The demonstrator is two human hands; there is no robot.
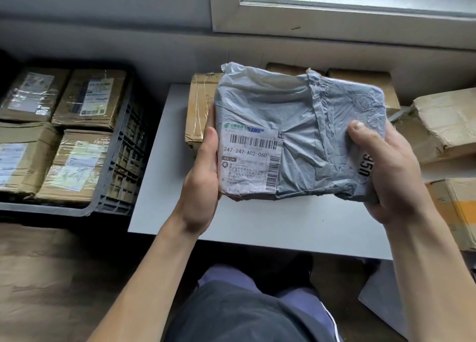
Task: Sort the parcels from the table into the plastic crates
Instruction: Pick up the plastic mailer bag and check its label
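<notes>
A grey plastic-wrapped parcel point(309, 125) with a white barcode label is held up above the white table point(270, 223). My left hand point(203, 169) grips its left edge beside the label. My right hand point(386, 177) grips its right edge, thumb lying on top. A dark grey plastic crate point(123, 161) stands to the left of the table and holds several brown cardboard parcels point(87, 97) with labels facing up.
Brown cardboard boxes lie on the table behind the held parcel, one at the left point(198, 115) and a crumpled one at the right point(443, 120). Another box point(458, 207) sits at the right edge. A window sill point(334, 30) runs along the back wall.
</notes>
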